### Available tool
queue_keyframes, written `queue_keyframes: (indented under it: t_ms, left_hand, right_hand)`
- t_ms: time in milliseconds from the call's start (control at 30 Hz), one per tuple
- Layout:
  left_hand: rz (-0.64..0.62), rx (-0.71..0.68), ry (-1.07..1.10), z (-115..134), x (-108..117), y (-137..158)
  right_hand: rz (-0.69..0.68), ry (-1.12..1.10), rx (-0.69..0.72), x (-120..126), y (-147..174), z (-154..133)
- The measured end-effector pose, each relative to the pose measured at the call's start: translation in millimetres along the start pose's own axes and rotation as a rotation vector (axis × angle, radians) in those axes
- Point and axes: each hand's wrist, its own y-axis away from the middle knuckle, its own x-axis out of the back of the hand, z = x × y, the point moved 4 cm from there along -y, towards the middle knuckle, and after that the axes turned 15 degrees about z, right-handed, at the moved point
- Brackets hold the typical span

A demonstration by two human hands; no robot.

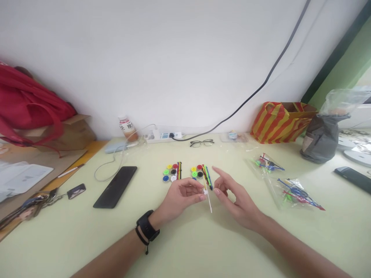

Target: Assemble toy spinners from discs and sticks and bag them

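My left hand (185, 195) pinches a thin white plastic stick (210, 204) with a small white piece near its upper part. Close by on the right, my right hand (236, 197) has its index finger and thumb apart and holds nothing I can see. Just beyond my hands lies a group of small coloured discs (199, 167) with coloured sticks (207, 177) beside it, partly covered by my left hand. Left of these is a second group of discs (169, 167), next to a row of coloured sticks (179, 170).
Two clear bags of coloured parts (298, 193) lie at the right. A black phone (115, 187) is on the left. Glasses (202, 143), a power strip (165, 137) and a bottle (127, 129) stand or lie along the wall. A striped bag (278, 123) is at the back right.
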Motion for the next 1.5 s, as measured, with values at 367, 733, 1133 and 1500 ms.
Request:
queue_keyframes:
  t_ms: [367,733,1133,1500]
  left_hand:
    - [-0.002,-0.004,0.001,-3.3,0.0,0.2]
    - [-0.074,-0.029,0.015,1.8,-6.5,3.5]
    - [0.001,0.006,0.010,-2.2,-1.0,-1.5]
    - [-0.053,-0.020,-0.012,-2.8,-2.9,1.4]
  right_hand:
    - [-0.035,-0.088,-0.248,-1.5,-7.7,3.3]
    - [-0.111,-0.159,-0.237,-10.3,-3.3,-6.7]
    - [-0.115,-0.078,-0.216,-6.0,-0.4,3.2]
    - [-0.147,-0.094,-0.231,-10.8,-3.7,-3.8]
